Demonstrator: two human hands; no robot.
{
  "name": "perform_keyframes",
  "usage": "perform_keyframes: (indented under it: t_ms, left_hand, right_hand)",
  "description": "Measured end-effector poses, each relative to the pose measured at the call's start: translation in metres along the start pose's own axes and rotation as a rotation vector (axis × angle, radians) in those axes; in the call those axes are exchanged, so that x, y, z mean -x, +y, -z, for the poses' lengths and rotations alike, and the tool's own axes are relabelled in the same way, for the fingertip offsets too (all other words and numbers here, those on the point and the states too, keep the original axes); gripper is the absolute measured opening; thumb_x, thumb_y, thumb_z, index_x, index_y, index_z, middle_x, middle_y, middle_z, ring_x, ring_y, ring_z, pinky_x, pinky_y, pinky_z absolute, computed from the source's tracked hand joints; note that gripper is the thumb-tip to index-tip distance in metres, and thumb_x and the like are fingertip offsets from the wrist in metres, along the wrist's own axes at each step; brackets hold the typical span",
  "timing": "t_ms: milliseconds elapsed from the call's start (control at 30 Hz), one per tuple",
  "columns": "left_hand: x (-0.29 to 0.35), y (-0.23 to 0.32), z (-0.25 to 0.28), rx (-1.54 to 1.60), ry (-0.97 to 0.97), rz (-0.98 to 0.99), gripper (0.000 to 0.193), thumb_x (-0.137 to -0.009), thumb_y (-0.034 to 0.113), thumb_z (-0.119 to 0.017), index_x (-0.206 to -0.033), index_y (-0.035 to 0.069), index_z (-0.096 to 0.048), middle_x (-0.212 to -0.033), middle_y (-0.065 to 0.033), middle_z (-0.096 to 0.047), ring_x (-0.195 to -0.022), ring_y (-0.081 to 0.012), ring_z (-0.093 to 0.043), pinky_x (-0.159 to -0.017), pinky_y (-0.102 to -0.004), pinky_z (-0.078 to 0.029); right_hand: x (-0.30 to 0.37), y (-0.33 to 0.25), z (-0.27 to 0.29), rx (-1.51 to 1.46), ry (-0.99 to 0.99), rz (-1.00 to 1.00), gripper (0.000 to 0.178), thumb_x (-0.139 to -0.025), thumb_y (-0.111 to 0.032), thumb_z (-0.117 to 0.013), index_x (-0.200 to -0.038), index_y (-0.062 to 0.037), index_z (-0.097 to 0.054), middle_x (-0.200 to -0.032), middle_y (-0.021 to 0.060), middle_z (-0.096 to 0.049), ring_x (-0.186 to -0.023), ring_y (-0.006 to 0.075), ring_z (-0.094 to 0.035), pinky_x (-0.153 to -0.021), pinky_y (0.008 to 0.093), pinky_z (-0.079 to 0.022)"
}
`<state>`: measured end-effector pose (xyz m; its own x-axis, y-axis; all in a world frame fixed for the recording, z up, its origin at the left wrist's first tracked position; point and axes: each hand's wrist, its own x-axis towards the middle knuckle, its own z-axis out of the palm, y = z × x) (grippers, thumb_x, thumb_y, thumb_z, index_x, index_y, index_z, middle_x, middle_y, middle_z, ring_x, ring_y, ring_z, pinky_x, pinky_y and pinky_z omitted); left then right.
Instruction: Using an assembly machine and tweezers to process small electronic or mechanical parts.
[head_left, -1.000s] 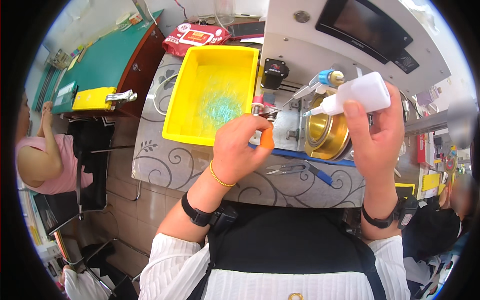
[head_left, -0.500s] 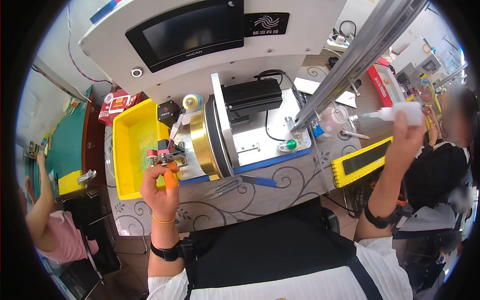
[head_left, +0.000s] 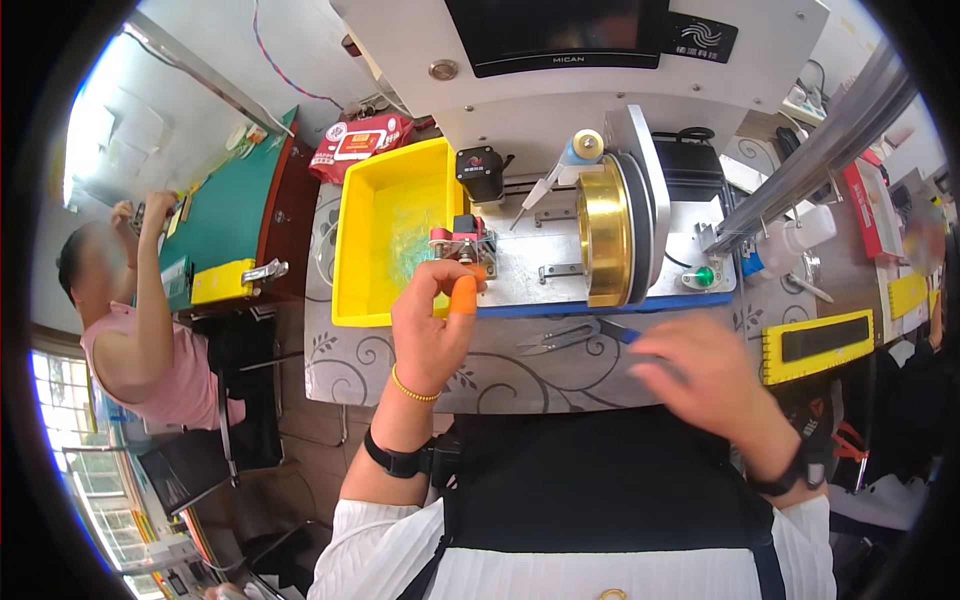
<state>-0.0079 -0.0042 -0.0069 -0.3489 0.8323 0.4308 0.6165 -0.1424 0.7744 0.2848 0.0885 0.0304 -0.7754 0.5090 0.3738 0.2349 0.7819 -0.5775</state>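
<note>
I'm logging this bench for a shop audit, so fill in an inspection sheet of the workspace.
Surface: grey tabletop, dark scroll pattern.
Job's things: red-and-black fixture; brass-coloured wheel; yellow tray holding fine strands; metal snips on the tabletop.
Clutter: red package behind the tray; white bottle right of the wheel.
Hands: left hand at the fixture, grip unclear; right hand blurred, fingers spread, near the snips.
Cables: twisted cord along the wall.
Surroundings: co-worker in pink at left, arms raised.
</note>
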Motion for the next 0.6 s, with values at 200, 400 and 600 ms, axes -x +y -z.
perform_keyframes:
  t_ms: [200,400,600]
  left_hand:
    - [-0.019,0.04,0.026,0.13,-0.16,0.296,0.006,-0.094,0.003,-0.058,-0.099,0.0,-0.057,-0.084,-0.0066,-0.069,-0.074,-0.0105,-0.064,-0.069,-0.0251,-0.051]
    - [-0.061,0.045,0.031,-0.473,-0.092,-0.327,0.009,-0.089,0.007,-0.064,-0.095,0.003,-0.061,-0.097,-0.007,-0.068,-0.088,-0.0214,-0.063,-0.076,-0.0307,-0.048]
    - [-0.08,0.038,0.019,-0.14,-0.373,-0.09,0.007,-0.09,0.006,-0.063,-0.096,0.002,-0.061,-0.094,-0.008,-0.066,-0.092,-0.023,-0.063,-0.081,-0.0298,-0.05]
  right_hand:
    - [-0.013,0.008,-0.086,0.039,-0.041,0.007,0.023,-0.083,-0.015,-0.07,-0.104,-0.0059,-0.066,-0.103,0.0058,-0.065,-0.089,0.0279,-0.063,-0.076,0.038,-0.053]
    - [-0.018,0.008,-0.1,0.151,-0.105,-0.072,0.027,-0.077,-0.01,-0.074,-0.102,-0.0059,-0.066,-0.098,0.0082,-0.063,-0.09,0.0288,-0.06,-0.077,0.0385,-0.052]
    - [-0.025,0.0,-0.078,0.085,-0.167,-0.107,0.019,-0.077,-0.007,-0.072,-0.091,-0.0048,-0.06,-0.097,0.0099,-0.062,-0.092,0.0292,-0.06,-0.078,0.0374,-0.051]
